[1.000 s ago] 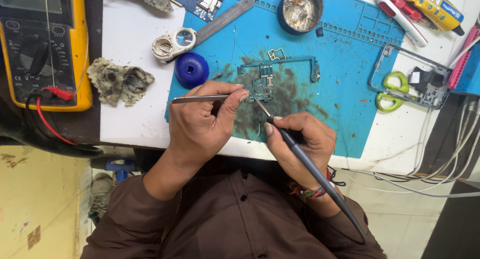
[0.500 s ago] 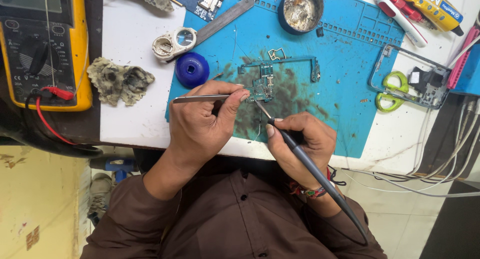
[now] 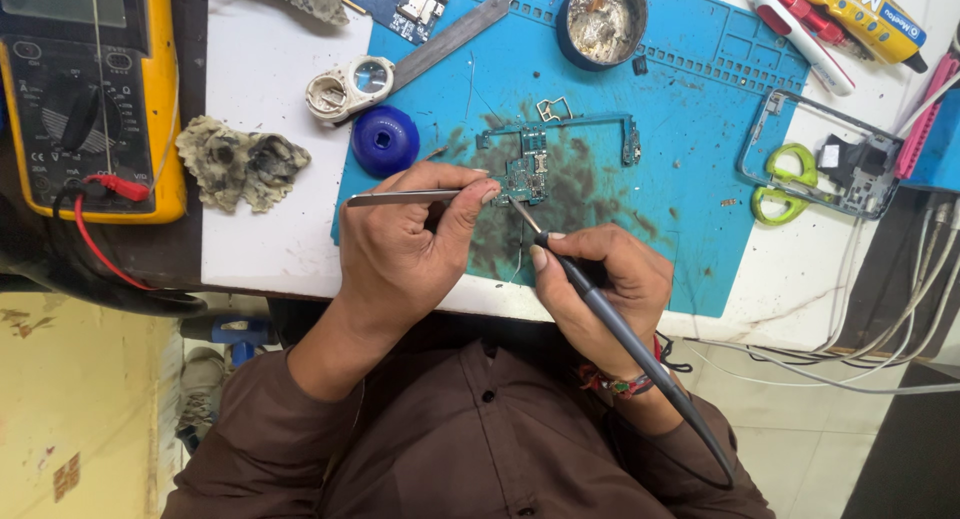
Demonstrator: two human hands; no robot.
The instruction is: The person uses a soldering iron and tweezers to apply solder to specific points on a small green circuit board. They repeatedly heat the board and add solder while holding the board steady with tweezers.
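Hands: left (image 3: 405, 254) pinches tweezers (image 3: 400, 197), right (image 3: 600, 284) grips soldering iron (image 3: 625, 334) over circuit board (image 3: 527, 169); yellow tube (image 3: 868, 17) top right.

- We see one screen: the grey rectangular display of the yellow-cased multimeter (image 3: 88, 89), at 10 o'clock, cut off by the top edge.
- Printed label on the yellow tube (image 3: 868, 11) at 1 o'clock: dark lettering band on yellow, lying diagonally.
- A small dark label patch on the clear phone frame (image 3: 822, 157) at 2 o'clock.
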